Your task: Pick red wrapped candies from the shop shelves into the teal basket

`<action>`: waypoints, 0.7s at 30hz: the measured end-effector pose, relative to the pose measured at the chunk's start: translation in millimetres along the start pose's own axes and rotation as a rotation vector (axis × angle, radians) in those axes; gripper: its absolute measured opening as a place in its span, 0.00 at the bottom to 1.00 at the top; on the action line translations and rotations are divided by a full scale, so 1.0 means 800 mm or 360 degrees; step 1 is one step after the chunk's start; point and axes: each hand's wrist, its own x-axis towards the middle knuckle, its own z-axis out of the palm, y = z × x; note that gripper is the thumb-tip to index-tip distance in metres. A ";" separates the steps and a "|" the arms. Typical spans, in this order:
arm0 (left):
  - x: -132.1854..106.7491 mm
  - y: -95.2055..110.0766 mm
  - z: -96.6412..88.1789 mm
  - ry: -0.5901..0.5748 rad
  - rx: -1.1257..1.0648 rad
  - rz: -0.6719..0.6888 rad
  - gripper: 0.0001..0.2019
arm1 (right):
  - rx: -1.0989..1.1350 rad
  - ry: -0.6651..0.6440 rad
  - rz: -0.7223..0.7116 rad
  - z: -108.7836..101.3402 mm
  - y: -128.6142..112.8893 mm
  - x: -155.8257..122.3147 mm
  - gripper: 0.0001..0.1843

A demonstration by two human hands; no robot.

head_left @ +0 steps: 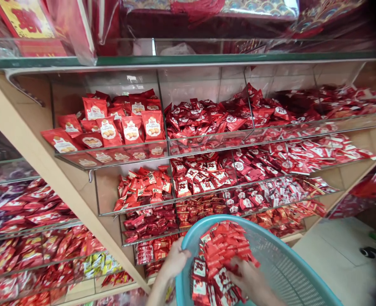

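Observation:
A turquoise plastic basket (289, 259) with perforated sides holds a heap of small red wrapped packets (224, 244). Some packets in it, nearer to me, are red and white with a dark design (221, 280). My left hand (175, 259) is closed on the basket's left rim. Inside the basket, my right hand (248, 278) is over the packets and touches them. Motion smears its fingers, so whether they grip a packet is not clear.
Tiered glass shelves (188, 148) stand in front, their compartments filled with red packets (132, 127). Above runs a thick glass shelf edge (188, 60) bearing red gift boxes. A slanted wooden upright (63, 187) separates more candy shelves at left. Tiled floor (340, 246) shows at right.

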 end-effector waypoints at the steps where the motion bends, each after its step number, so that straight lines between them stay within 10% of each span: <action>1: -0.001 0.001 0.000 -0.0003 0.0017 0.0005 0.15 | -0.0069 0.0031 -0.0028 -0.006 -0.005 -0.001 0.09; 13: -0.007 0.008 0.001 0.0006 0.0054 -0.0022 0.18 | -0.0269 0.0198 -0.0672 -0.108 -0.168 -0.002 0.16; 21: -0.006 0.003 0.001 0.0023 -0.0001 -0.0035 0.23 | -0.0214 0.0615 -0.1074 -0.102 -0.265 0.033 0.12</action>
